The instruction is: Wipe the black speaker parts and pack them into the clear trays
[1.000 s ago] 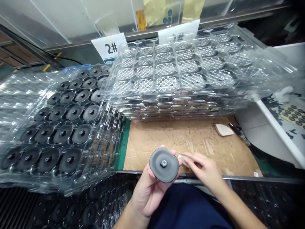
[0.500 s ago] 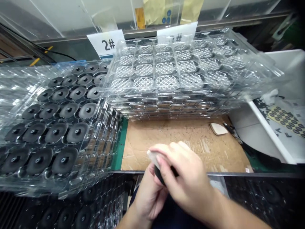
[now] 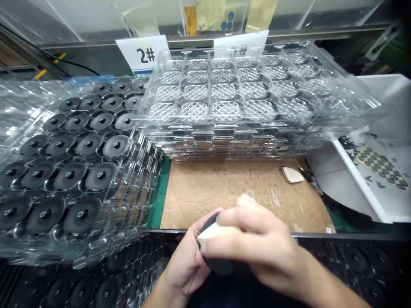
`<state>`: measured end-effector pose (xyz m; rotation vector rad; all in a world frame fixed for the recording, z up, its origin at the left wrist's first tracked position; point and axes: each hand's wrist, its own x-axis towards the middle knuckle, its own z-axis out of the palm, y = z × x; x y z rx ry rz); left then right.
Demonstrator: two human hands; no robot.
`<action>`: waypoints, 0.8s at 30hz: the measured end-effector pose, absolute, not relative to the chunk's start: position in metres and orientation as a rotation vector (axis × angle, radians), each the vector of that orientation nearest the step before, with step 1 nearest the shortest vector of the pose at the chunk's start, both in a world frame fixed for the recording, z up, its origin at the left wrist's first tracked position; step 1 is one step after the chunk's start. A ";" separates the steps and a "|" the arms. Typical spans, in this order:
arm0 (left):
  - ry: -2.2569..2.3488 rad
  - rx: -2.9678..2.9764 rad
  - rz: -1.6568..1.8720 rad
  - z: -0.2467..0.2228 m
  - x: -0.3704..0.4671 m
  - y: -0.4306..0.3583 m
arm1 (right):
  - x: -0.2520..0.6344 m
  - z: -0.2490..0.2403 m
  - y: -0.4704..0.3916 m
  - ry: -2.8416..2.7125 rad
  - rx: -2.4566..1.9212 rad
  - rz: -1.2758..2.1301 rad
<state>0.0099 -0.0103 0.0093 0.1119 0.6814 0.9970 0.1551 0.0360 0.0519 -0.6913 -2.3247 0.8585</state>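
My left hand (image 3: pixel 186 262) grips a black rounded disc-like part (image 3: pixel 221 266) near the front edge of the bench. It looks like the parts in the trays. Over it, my right hand (image 3: pixel 261 235) pinches a small white wedge-shaped pad (image 3: pixel 210 234), its tip against the disc's edge. My right fingers hide much of the disc. To the left, several black parts (image 3: pixel 101 175) with centre stems sit in the pockets of a clear plastic tray (image 3: pixel 111 194).
A stack of clear trays (image 3: pixel 226 109) stands behind a cardboard sheet (image 3: pixel 199 188). On the sheet lie another whitish wedge (image 3: pixel 292 175) and a dark slender tool (image 3: pixel 310 177). A white bin (image 3: pixel 362 184) at right holds a sticker sheet (image 3: pixel 382 167) and small black pieces.
My right hand has turned and moved slightly down, bringing the white pad onto the disc's near-left edge. The disc has been tilted, so more of it shows.
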 end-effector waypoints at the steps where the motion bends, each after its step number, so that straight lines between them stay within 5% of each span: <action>1: 0.672 0.117 1.008 0.008 0.009 -0.012 | 0.153 0.051 0.038 -2.324 -0.733 0.938; 11: 0.527 0.127 1.091 -0.004 0.006 -0.011 | 0.157 0.037 0.063 -2.068 -1.057 1.010; 20: 0.405 0.083 1.073 -0.007 -0.007 -0.015 | 0.132 -0.078 0.056 -1.901 -1.370 1.159; 24: 0.360 0.115 1.083 -0.010 -0.013 -0.017 | 0.141 -0.074 0.056 -1.827 -1.419 1.113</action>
